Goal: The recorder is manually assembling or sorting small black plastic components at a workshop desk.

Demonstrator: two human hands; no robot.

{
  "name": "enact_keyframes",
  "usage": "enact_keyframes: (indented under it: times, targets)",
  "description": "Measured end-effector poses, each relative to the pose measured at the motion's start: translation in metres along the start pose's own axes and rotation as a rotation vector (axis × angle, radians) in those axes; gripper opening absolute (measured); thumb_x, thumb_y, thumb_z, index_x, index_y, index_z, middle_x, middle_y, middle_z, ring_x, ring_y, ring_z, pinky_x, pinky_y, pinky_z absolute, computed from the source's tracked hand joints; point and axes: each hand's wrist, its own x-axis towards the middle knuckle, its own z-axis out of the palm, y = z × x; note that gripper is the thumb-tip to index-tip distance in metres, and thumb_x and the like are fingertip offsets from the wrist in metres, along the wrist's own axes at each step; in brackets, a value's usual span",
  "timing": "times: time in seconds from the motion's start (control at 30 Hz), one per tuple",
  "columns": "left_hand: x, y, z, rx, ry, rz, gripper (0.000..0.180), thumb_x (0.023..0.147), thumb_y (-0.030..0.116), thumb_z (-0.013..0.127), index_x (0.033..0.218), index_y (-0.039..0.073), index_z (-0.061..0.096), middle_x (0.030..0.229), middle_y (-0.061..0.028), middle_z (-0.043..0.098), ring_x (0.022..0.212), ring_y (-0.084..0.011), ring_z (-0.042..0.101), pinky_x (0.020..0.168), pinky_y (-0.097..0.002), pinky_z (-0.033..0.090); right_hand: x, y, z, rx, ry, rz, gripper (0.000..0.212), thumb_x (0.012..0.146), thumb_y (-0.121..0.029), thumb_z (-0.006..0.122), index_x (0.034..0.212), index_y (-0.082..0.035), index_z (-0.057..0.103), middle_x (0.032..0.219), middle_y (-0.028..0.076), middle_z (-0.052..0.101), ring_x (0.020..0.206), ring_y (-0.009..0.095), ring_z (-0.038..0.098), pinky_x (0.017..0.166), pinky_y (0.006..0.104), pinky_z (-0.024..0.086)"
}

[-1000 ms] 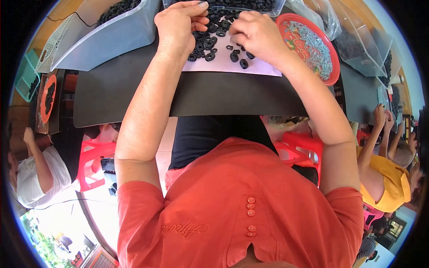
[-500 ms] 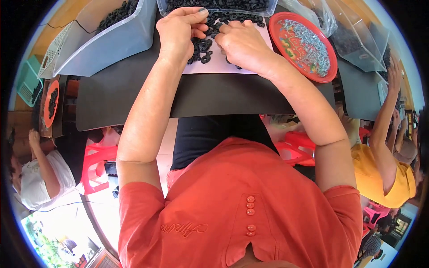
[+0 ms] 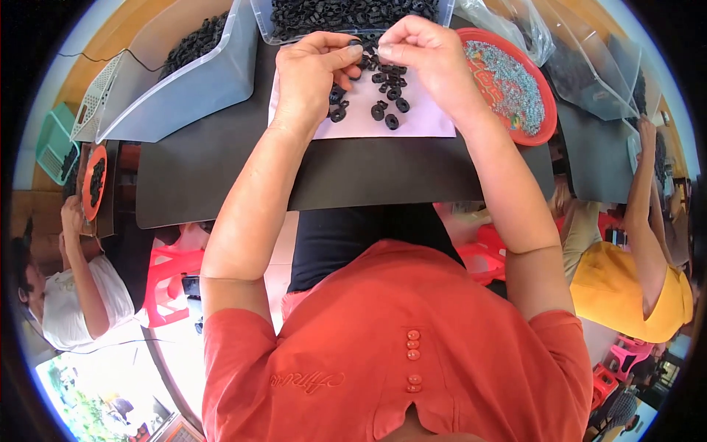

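My left hand (image 3: 308,79) is closed, thumb and forefinger pinching a small black part (image 3: 356,43). Just to its right, my right hand (image 3: 436,68) is held up with thumb and forefinger pressed together; anything between them is too small to make out. Below both hands lies a white sheet (image 3: 427,125) with loose black ring-shaped parts (image 3: 392,104) scattered over it. More of these parts are heaped beyond the fingertips, partly hidden by the hands.
A clear bin (image 3: 259,16) full of black parts stands at the far edge, with another large bin (image 3: 173,99) to the left. On the right, a red plate (image 3: 546,124) holds many tiny silvery pieces beside a plastic bag (image 3: 541,44). People sit working on both sides.
My right hand has lifted off the black parts and moved right, its fingertips now close to my left hand's. My left hand has shifted slightly right, still pinching.
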Motion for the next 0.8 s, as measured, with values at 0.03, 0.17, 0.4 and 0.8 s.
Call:
enact_keyframes:
  times: [0.03, 0.17, 0.4, 0.8]
  targets:
    - [-0.001, 0.001, 0.001, 0.002, -0.001, -0.003, 0.017, 0.084, 0.002, 0.066, 0.098, -0.007, 0.065, 0.08, -0.0093, 0.066, 0.066, -0.0145, 0.061, 0.055, -0.024, 0.048, 0.001, -0.007, -0.005, 0.055, -0.06, 0.064, 0.009, 0.087, -0.006, 0.062, 0.092, 0.0, 0.064, 0.086, 0.004, 0.066, 0.082, 0.011, 0.062, 0.077, 0.024, 0.048]
    - [-0.005, 0.001, 0.006, 0.071, -0.037, 0.009, 0.016, 0.084, 0.003, 0.066, 0.097, -0.006, 0.066, 0.078, -0.0075, 0.065, 0.066, -0.0122, 0.06, 0.056, -0.0231, 0.047, -0.001, -0.009, -0.005, 0.112, -0.044, 0.054, 0.012, 0.088, -0.006, 0.06, 0.097, 0.0, 0.065, 0.09, 0.004, 0.066, 0.085, 0.012, 0.062, 0.079, 0.0246, 0.049]
    - [-0.011, 0.005, 0.011, 0.118, -0.07, 0.02, 0.012, 0.084, 0.005, 0.066, 0.093, -0.003, 0.068, 0.074, -0.0044, 0.063, 0.063, -0.0093, 0.056, 0.056, -0.0224, 0.045, -0.005, -0.009, -0.002, 0.011, -0.044, 0.008, 0.014, 0.089, -0.004, 0.059, 0.1, 0.0, 0.066, 0.093, 0.002, 0.066, 0.088, 0.009, 0.06, 0.081, 0.0231, 0.048]
    - [-0.013, -0.005, 0.009, 0.341, -0.091, 0.16, 0.008, 0.083, 0.005, 0.068, 0.09, 0.0, 0.067, 0.071, 0.0001, 0.061, 0.06, -0.0058, 0.053, 0.052, -0.0203, 0.042, -0.008, -0.018, -0.002, -0.186, -0.109, -0.134, 0.015, 0.088, -0.002, 0.057, 0.102, -0.002, 0.063, 0.091, 0.001, 0.064, 0.084, 0.007, 0.058, 0.076, 0.0222, 0.046]
